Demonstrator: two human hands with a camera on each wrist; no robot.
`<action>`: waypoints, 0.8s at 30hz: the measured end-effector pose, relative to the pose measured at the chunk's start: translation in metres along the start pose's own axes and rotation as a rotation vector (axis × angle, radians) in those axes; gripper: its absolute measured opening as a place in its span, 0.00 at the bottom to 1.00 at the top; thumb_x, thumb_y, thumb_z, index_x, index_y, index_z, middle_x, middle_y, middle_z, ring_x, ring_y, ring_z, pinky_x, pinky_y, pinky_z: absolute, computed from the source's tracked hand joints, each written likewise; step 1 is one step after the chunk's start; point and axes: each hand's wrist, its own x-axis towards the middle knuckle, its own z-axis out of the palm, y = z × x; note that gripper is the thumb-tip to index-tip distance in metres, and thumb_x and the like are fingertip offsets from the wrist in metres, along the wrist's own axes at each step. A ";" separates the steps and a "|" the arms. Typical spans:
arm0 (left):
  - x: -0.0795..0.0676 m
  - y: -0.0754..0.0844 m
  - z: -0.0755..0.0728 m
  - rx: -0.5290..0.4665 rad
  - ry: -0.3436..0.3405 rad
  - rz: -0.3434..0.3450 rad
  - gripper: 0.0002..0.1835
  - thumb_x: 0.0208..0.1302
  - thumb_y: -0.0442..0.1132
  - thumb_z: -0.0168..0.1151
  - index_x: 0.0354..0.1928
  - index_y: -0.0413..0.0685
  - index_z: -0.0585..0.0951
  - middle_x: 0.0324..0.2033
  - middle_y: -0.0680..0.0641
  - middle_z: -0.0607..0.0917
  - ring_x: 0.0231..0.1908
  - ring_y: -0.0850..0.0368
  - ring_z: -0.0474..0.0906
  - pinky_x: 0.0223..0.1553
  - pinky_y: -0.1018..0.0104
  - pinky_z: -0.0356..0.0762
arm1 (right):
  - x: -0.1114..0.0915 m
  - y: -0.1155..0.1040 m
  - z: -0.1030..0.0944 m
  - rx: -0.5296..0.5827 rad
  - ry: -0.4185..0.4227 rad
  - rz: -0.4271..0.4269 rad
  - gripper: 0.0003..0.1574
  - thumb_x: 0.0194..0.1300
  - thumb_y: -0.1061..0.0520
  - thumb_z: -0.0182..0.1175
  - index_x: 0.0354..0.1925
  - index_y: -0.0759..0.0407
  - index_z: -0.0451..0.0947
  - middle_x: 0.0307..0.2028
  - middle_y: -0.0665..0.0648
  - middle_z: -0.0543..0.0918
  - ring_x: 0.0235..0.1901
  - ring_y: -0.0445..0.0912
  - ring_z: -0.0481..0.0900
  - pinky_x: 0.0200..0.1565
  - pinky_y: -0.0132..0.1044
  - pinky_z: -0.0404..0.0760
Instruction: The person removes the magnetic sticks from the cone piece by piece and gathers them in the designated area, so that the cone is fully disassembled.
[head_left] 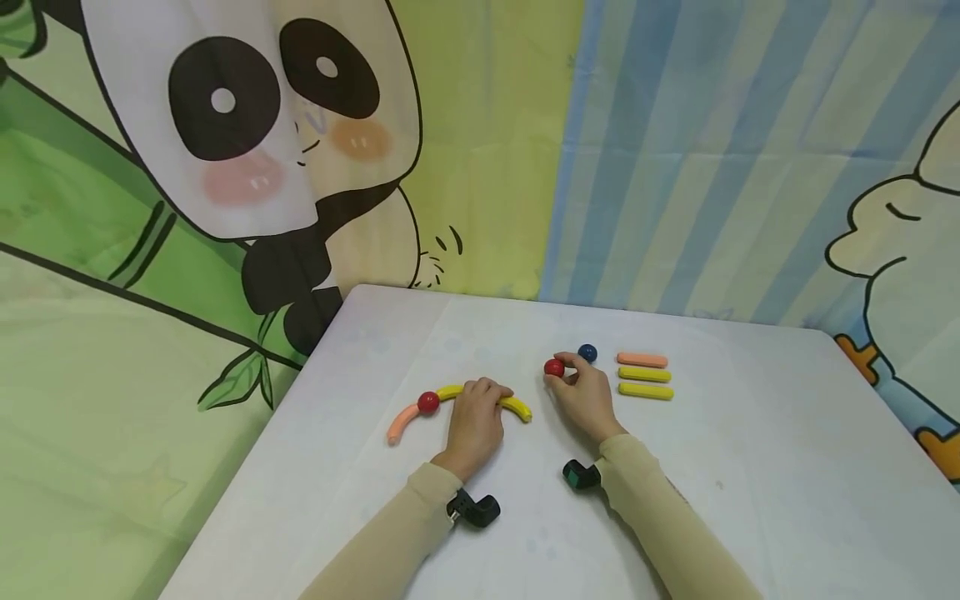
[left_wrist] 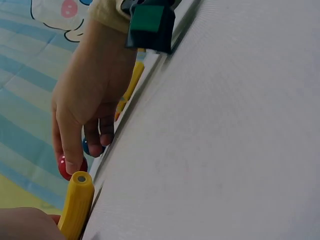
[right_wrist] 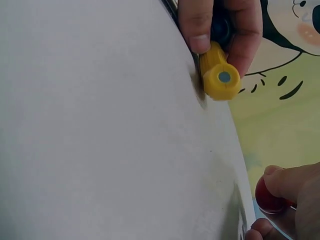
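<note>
Pinching the right-side red ball [head_left: 554, 368], the right hand [head_left: 587, 400] may slip, letting it roll. The left hand [head_left: 476, 421], gripping the yellow curved stick [head_left: 516, 408], could twist it askew.

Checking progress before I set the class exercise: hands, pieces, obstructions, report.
Left hand grips curved yellow rod. Right hand pinches red ball. Nothing visible between ball and rod's free end.

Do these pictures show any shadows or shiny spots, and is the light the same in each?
Head view: brightest, with a soft shadow beside the right sleeve; left wrist view: dimmer, small glints on the red ball; right wrist view: also dim, the tabletop greyish, a dark shadow beside the yellow piece.
</note>
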 end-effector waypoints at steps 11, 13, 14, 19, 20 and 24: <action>-0.002 0.001 -0.001 0.012 0.001 0.007 0.10 0.64 0.30 0.62 0.43 0.53 0.83 0.39 0.53 0.79 0.45 0.53 0.74 0.51 0.60 0.72 | 0.024 -0.002 0.011 -0.084 -0.020 0.012 0.26 0.64 0.51 0.65 0.60 0.55 0.75 0.52 0.60 0.82 0.34 0.47 0.79 0.36 0.38 0.73; -0.002 0.001 -0.001 0.016 -0.001 0.010 0.10 0.64 0.31 0.62 0.44 0.53 0.83 0.39 0.53 0.80 0.46 0.53 0.74 0.51 0.60 0.72 | 0.027 -0.001 0.012 -0.113 -0.028 0.010 0.26 0.65 0.51 0.64 0.60 0.54 0.75 0.52 0.59 0.82 0.34 0.47 0.78 0.37 0.39 0.73; -0.002 0.001 -0.001 0.016 -0.001 0.011 0.10 0.64 0.31 0.62 0.43 0.53 0.83 0.39 0.53 0.80 0.45 0.53 0.74 0.51 0.60 0.72 | 0.028 -0.001 0.012 -0.124 -0.032 0.009 0.26 0.65 0.51 0.64 0.60 0.54 0.75 0.53 0.59 0.82 0.34 0.48 0.77 0.37 0.40 0.73; -0.002 0.001 -0.002 0.014 0.004 0.013 0.11 0.63 0.30 0.62 0.43 0.53 0.83 0.38 0.53 0.80 0.46 0.53 0.74 0.51 0.60 0.72 | 0.034 0.002 0.016 -0.136 -0.028 0.019 0.26 0.66 0.50 0.63 0.60 0.55 0.74 0.54 0.60 0.81 0.38 0.51 0.76 0.44 0.46 0.74; -0.002 0.001 -0.002 0.015 0.006 0.014 0.11 0.63 0.29 0.62 0.43 0.53 0.83 0.38 0.53 0.80 0.45 0.53 0.74 0.51 0.60 0.72 | 0.035 0.002 0.017 -0.135 -0.023 0.021 0.27 0.66 0.50 0.63 0.60 0.55 0.74 0.54 0.60 0.81 0.39 0.52 0.76 0.46 0.48 0.74; -0.002 0.001 -0.002 0.019 0.005 0.010 0.11 0.63 0.29 0.61 0.43 0.53 0.83 0.39 0.53 0.80 0.46 0.53 0.74 0.51 0.60 0.72 | 0.039 0.003 0.020 -0.145 -0.008 0.041 0.28 0.65 0.47 0.63 0.61 0.54 0.74 0.55 0.60 0.81 0.47 0.55 0.78 0.51 0.51 0.73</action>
